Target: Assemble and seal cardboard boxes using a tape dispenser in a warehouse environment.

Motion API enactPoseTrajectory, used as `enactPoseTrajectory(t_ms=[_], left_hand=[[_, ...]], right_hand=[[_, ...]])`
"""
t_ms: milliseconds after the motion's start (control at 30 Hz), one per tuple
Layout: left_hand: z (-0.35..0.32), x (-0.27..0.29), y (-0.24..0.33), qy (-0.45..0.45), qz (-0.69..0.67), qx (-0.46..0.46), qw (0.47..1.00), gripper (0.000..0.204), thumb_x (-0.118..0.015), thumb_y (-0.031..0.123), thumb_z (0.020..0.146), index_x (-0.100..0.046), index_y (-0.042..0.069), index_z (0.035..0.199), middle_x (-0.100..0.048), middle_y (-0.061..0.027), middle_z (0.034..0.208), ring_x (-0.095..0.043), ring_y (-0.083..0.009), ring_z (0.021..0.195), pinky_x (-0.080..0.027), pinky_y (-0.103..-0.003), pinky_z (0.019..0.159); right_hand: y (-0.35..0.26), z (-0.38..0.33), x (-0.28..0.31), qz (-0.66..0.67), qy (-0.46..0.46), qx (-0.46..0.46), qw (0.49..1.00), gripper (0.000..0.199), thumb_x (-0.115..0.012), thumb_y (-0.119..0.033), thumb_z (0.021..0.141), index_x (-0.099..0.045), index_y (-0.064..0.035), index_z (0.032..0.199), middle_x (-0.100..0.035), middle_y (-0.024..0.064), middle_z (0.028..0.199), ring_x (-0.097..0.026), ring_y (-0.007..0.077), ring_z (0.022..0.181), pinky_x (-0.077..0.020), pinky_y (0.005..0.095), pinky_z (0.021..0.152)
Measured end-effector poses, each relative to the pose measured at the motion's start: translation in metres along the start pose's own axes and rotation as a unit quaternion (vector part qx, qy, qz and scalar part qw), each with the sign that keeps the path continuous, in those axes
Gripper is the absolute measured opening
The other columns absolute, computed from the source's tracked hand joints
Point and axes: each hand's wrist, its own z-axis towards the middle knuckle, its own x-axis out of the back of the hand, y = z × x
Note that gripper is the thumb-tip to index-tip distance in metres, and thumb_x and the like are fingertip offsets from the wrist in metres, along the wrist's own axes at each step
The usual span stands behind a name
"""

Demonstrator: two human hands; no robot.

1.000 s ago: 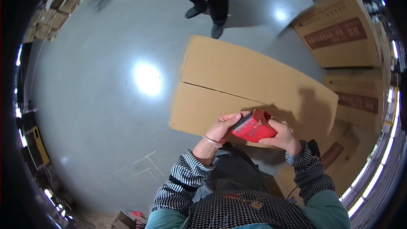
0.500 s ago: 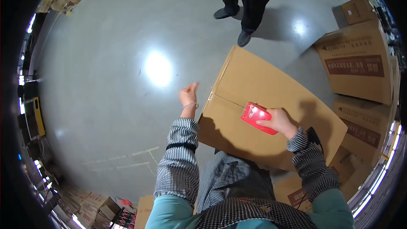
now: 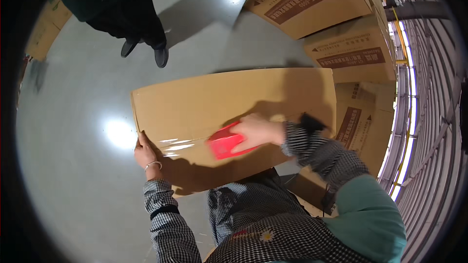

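A large brown cardboard box (image 3: 209, 92) lies in front of me, its top seam running lengthwise. My right hand (image 3: 256, 134) is wrapped round a red tape dispenser (image 3: 226, 142), which rests on the seam near the middle of the top. Between the dispenser and the left part of the box, a strip of clear shiny tape (image 3: 176, 147) lies along the seam. My left hand (image 3: 145, 153) grips the box's left end at the seam, fingers close together against the edge. The dispenser's underside is hidden.
Large printed cartons (image 3: 312, 0) stand stacked at the right, close to the box's right end. Beyond the box, at the upper left, stands another person in dark trousers (image 3: 131, 22). Grey floor (image 3: 73, 141) stretches along the left.
My left hand has come down onto the box's left end. The dispenser has moved along the seam away from that end, leaving tape behind it. My view has swung to the right.
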Motion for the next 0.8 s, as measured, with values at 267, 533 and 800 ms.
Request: enactPoseTrajectory(t_ms=[267, 533, 800], left_hand=[[0.022, -0.001, -0.04, 0.009, 0.098, -0.004, 0.995, 0.068, -0.036, 0.055, 0.099, -0.05, 0.001, 0.138, -0.062, -0.0213, 0.126, -0.058, -0.0386, 0.116, -0.046, -0.041, 0.097], [-0.177, -0.172, 0.039, 0.146, 0.254, -0.44, 0.849, 0.074, -0.052, 0.038, 0.095, -0.023, -0.001, 0.151, -0.022, -0.0218, 0.157, -0.017, -0.0379, 0.147, -0.008, -0.058, 0.117], [-0.305, -0.342, 0.106, -0.053, 0.37, -0.361, 0.854, 0.09, -0.052, 0.053, 0.088, -0.017, 0.002, 0.153, -0.008, -0.021, 0.161, -0.002, -0.0352, 0.15, 0.004, -0.057, 0.117]], right_hand=[[0.259, -0.234, -0.026, 0.008, -0.001, -0.218, 0.976, 0.051, -0.072, -0.049, 0.076, -0.07, -0.003, 0.098, -0.069, 0.0166, 0.086, -0.067, 0.0299, 0.084, -0.0518, 0.0412, 0.076], [0.29, -0.226, -0.051, -0.031, 0.032, -0.196, 0.98, 0.058, -0.068, -0.06, 0.07, -0.07, -0.0032, 0.08, -0.067, 0.0194, 0.076, -0.067, 0.0363, 0.075, -0.053, 0.045, 0.07], [0.374, -0.297, -0.04, -0.001, 0.059, -0.089, 0.994, 0.051, -0.067, -0.057, 0.076, -0.068, -0.0064, 0.083, -0.067, 0.018, 0.075, -0.067, 0.0367, 0.075, -0.0526, 0.0466, 0.069]])
